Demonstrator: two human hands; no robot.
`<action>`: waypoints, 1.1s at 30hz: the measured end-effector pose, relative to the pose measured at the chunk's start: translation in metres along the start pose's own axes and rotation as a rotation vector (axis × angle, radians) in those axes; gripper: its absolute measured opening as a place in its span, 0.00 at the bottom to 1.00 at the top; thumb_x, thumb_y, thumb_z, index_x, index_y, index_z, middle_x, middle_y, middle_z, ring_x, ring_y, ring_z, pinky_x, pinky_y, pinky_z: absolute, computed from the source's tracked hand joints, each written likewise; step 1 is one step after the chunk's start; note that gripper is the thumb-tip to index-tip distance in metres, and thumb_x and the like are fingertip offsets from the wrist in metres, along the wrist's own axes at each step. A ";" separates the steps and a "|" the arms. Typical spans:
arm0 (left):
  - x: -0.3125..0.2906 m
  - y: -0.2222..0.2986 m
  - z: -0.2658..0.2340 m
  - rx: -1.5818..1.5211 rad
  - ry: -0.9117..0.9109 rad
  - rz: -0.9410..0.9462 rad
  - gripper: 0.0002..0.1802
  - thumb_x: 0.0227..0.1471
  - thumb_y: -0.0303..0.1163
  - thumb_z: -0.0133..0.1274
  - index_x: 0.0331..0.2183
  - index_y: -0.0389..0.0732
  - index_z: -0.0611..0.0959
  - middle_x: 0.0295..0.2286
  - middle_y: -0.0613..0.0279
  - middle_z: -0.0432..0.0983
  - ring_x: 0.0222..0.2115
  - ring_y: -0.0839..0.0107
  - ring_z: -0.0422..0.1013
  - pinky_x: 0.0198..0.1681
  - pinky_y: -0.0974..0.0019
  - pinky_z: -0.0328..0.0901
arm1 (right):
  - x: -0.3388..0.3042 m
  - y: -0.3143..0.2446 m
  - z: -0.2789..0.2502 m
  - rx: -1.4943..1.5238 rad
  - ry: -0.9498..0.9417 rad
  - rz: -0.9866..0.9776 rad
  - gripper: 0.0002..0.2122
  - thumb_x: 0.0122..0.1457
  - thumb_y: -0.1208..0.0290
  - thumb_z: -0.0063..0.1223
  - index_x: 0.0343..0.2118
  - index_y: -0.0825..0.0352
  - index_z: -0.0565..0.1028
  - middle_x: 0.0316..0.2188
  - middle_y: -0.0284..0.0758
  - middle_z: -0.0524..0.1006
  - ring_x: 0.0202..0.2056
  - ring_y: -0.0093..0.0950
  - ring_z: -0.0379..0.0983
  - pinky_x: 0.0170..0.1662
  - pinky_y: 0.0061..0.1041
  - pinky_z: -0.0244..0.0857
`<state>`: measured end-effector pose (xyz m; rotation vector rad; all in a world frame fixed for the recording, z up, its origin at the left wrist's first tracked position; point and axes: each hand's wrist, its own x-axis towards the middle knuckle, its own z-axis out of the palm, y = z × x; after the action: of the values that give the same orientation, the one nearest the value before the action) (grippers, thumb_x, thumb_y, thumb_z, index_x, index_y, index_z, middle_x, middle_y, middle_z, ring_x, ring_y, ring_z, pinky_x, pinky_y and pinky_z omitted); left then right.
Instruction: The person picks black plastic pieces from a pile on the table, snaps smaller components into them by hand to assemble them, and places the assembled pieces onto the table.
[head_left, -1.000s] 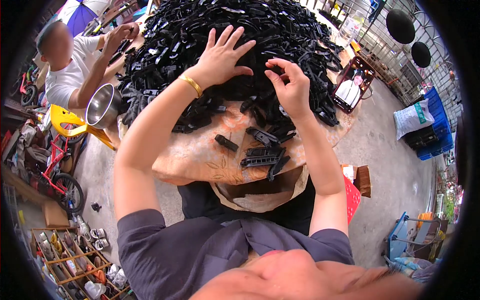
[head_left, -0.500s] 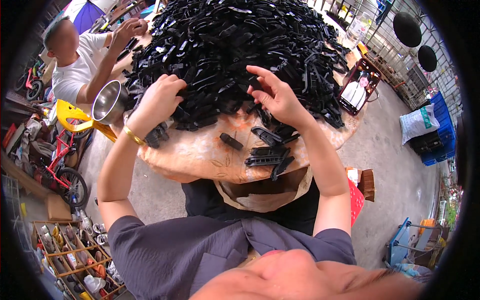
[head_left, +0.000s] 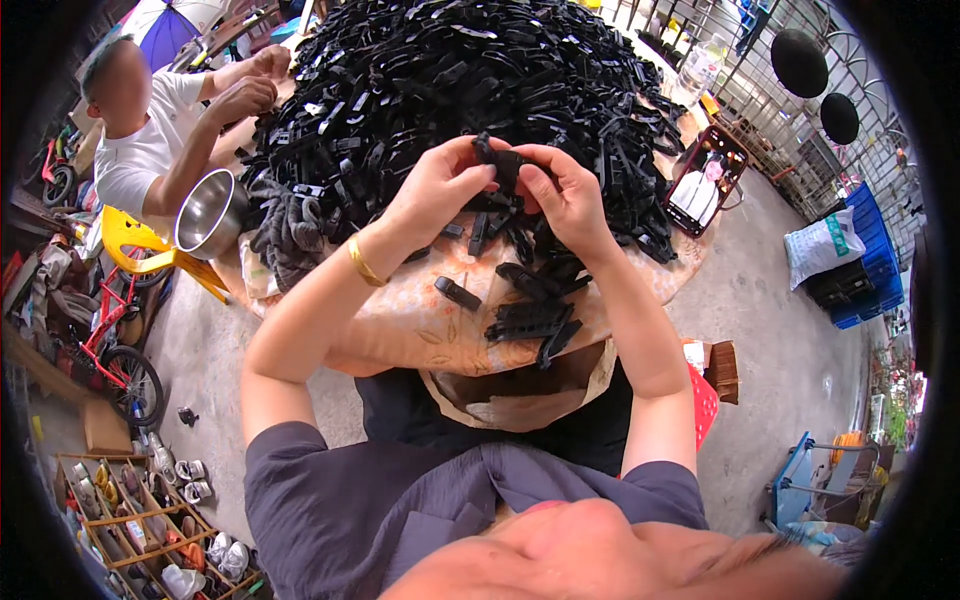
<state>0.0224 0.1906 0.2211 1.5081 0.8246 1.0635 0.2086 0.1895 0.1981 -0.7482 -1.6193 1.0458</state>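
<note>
My left hand and my right hand meet above the near side of a large pile of small black plastic parts. Between them is a black plastic part, pinched by the thumb and fingers of both hands. Its exact kind is too small to make out. Below my hands, a loose black part lies alone on the patterned orange tablecloth. To its right sits a small group of black parts near the table's front edge.
A steel bowl stands at the left beside a yellow chair. Dark grey gloves lie at the table's left edge. A phone stands at the right, with a clear bottle behind it. Another person works at the far left. An open bag hangs at my lap.
My left hand has moved right from the pile's left side to meet my right hand. Both now hold one black part. The other person's hands have come down a little.
</note>
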 end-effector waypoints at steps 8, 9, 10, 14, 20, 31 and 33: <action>-0.001 -0.024 0.011 -0.072 0.134 -0.018 0.20 0.50 0.20 0.48 0.47 0.33 0.73 0.34 0.61 0.75 0.34 0.77 0.72 0.41 0.74 0.68 | 0.004 0.006 0.002 -0.511 0.130 -0.403 0.11 0.51 0.71 0.59 0.38 0.68 0.77 0.24 0.37 0.75 0.22 0.30 0.71 0.27 0.23 0.66; -0.002 -0.023 0.012 -0.072 0.135 -0.021 0.20 0.50 0.20 0.48 0.47 0.33 0.73 0.34 0.61 0.75 0.34 0.77 0.72 0.41 0.74 0.68 | 0.004 0.006 0.001 -0.591 0.107 -0.407 0.11 0.50 0.71 0.59 0.38 0.67 0.77 0.22 0.36 0.74 0.22 0.31 0.71 0.27 0.24 0.66; -0.004 -0.020 0.012 -0.053 0.143 -0.010 0.19 0.50 0.20 0.49 0.47 0.32 0.73 0.34 0.61 0.75 0.34 0.77 0.72 0.41 0.74 0.68 | 0.003 0.005 0.001 -0.589 0.106 -0.405 0.11 0.50 0.71 0.59 0.38 0.67 0.77 0.22 0.36 0.74 0.22 0.31 0.71 0.27 0.24 0.66; -0.008 -0.012 0.008 -0.196 0.141 -0.098 0.20 0.50 0.23 0.54 0.46 0.31 0.73 0.34 0.60 0.75 0.34 0.78 0.72 0.40 0.75 0.68 | 0.003 -0.006 0.004 -0.701 0.129 -0.467 0.11 0.48 0.71 0.60 0.36 0.65 0.78 0.27 0.35 0.73 0.27 0.31 0.70 0.31 0.26 0.67; -0.010 0.004 0.001 -0.094 0.087 -0.034 0.18 0.49 0.24 0.57 0.44 0.32 0.76 0.33 0.62 0.76 0.32 0.80 0.72 0.37 0.77 0.69 | 0.002 -0.009 -0.005 -0.194 -0.073 -0.056 0.23 0.50 0.67 0.60 0.48 0.73 0.69 0.38 0.39 0.76 0.37 0.25 0.72 0.43 0.23 0.66; -0.017 -0.001 0.000 0.232 0.022 0.236 0.15 0.46 0.22 0.58 0.40 0.35 0.78 0.32 0.65 0.76 0.31 0.84 0.71 0.34 0.79 0.68 | -0.003 -0.017 -0.011 -0.195 -0.107 -0.044 0.12 0.50 0.73 0.60 0.38 0.71 0.77 0.28 0.31 0.78 0.28 0.16 0.70 0.33 0.17 0.65; -0.017 -0.003 0.001 0.176 0.014 0.152 0.13 0.47 0.21 0.57 0.38 0.34 0.79 0.28 0.67 0.76 0.29 0.85 0.70 0.33 0.79 0.67 | -0.006 -0.022 -0.014 -0.249 -0.112 -0.049 0.12 0.50 0.73 0.59 0.38 0.71 0.76 0.28 0.32 0.78 0.29 0.16 0.71 0.33 0.17 0.65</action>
<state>0.0169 0.1756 0.2149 1.7353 0.8412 1.1377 0.2241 0.1787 0.2170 -0.8207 -1.8787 0.8729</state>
